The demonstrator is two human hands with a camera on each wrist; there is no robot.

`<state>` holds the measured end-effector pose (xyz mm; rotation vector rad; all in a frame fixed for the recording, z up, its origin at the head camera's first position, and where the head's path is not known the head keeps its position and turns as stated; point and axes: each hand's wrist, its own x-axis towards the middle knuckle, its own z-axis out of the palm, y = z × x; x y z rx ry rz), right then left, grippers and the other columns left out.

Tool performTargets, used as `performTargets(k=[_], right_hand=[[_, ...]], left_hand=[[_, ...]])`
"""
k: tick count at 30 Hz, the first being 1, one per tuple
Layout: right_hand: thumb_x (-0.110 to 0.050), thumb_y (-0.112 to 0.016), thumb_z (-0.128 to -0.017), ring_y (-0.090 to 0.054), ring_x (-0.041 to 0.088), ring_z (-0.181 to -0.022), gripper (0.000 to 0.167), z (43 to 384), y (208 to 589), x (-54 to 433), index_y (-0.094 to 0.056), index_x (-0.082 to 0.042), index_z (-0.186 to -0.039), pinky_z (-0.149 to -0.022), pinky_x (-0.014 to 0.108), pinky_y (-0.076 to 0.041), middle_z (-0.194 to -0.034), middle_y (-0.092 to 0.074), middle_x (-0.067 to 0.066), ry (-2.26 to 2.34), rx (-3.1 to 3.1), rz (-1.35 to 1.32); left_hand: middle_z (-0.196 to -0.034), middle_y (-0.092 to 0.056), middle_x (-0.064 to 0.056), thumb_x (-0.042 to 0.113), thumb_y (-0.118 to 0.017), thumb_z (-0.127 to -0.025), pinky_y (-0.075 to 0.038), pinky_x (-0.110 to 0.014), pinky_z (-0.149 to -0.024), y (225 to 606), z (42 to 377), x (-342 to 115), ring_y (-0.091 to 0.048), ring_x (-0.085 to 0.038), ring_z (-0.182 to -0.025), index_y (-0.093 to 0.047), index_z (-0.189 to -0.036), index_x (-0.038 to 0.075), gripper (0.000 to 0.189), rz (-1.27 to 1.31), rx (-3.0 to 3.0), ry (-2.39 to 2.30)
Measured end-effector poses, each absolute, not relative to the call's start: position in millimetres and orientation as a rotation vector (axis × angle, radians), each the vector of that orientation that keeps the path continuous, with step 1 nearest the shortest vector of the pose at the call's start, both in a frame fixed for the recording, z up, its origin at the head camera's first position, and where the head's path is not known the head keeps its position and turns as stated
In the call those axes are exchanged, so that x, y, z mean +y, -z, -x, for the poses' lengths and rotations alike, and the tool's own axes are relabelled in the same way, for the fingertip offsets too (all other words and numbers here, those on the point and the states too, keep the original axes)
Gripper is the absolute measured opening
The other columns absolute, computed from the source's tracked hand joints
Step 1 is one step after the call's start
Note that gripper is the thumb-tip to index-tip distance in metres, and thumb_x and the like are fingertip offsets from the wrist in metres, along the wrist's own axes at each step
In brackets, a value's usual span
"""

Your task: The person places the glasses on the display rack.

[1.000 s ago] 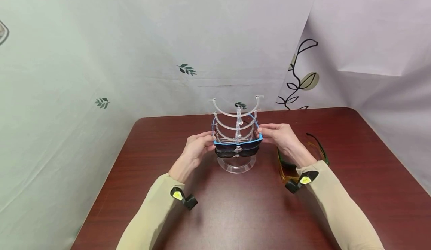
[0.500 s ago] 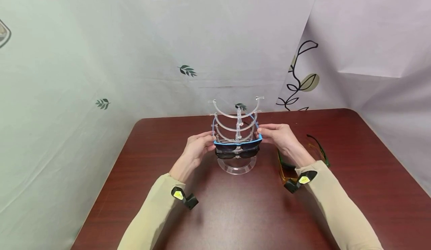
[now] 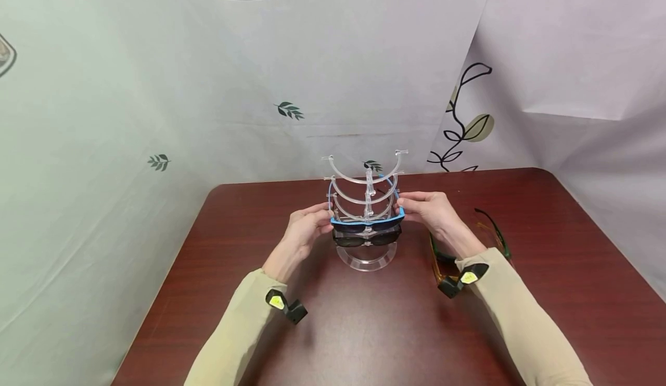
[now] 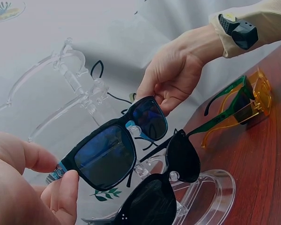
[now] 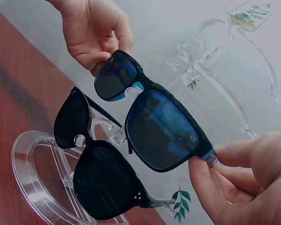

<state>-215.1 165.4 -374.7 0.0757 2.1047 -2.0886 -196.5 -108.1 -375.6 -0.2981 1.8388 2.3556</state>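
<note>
Both hands hold a pair of black-and-blue sunglasses (image 5: 161, 129) by its two sides, at a clear plastic display stand (image 3: 366, 263). The left hand (image 3: 304, 231) pinches one temple near the hinge between thumb and fingers. On the opposite side the right hand (image 3: 430, 210) pinches the other temple the same way. The bridge sits at a clear nose peg of the stand in both wrist views. Just below, black sunglasses (image 4: 152, 199) rest on the stand's lower peg. Above the held pair, the stand's curved clear arms (image 3: 364, 179) carry no glasses.
To the right on the dark red table (image 3: 364, 328) lie green-framed sunglasses (image 4: 234, 103) and yellow-framed glasses (image 4: 262, 96), partly behind the right wrist in the head view. A pale patterned cloth (image 3: 333, 74) hangs behind the table.
The blue sunglasses' front tips slightly, showing less lens in the head view. Both hands keep their grip and stay nearly in place.
</note>
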Motion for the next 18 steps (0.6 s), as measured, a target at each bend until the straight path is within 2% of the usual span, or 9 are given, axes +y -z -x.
performTargets(k=[5,11,18], right_hand=[[-0.007,-0.068,-0.096,-0.070,0.011,-0.081,0.045,216.0,376.9,165.4,-0.055,0.014,-0.132,-0.082,0.033,-0.058,-0.107,-0.070,0.014,2.098,2.095,-0.082],[-0.007,-0.068,-0.096,-0.070,0.013,-0.082,0.044,216.0,377.7,165.5,-0.055,0.013,-0.133,-0.087,0.037,-0.056,-0.105,-0.070,0.012,2.096,2.100,-0.086],[-0.006,-0.067,-0.096,-0.070,0.011,-0.080,0.044,215.7,378.7,164.8,-0.054,0.014,-0.133,-0.078,0.029,-0.059,-0.103,-0.070,0.010,2.120,2.087,-0.068]], left_hand=[[-0.078,-0.067,-0.003,-0.009,-0.059,-0.089,-0.054,-0.016,-0.059,377.4,196.5,-108.5,-0.061,-0.008,-0.065,-0.056,-0.131,-0.015,0.042,0.281,1.834,-2.361],[-0.079,-0.067,-0.003,-0.009,-0.059,-0.089,-0.054,-0.017,-0.060,378.8,196.6,-108.3,-0.061,-0.008,-0.066,-0.057,-0.130,-0.014,0.041,0.269,1.836,-2.370],[-0.080,-0.067,-0.003,-0.009,-0.059,-0.090,-0.054,-0.017,-0.061,381.5,198.0,-108.8,-0.062,-0.008,-0.066,-0.056,-0.131,-0.014,0.042,0.256,1.841,-2.370]])
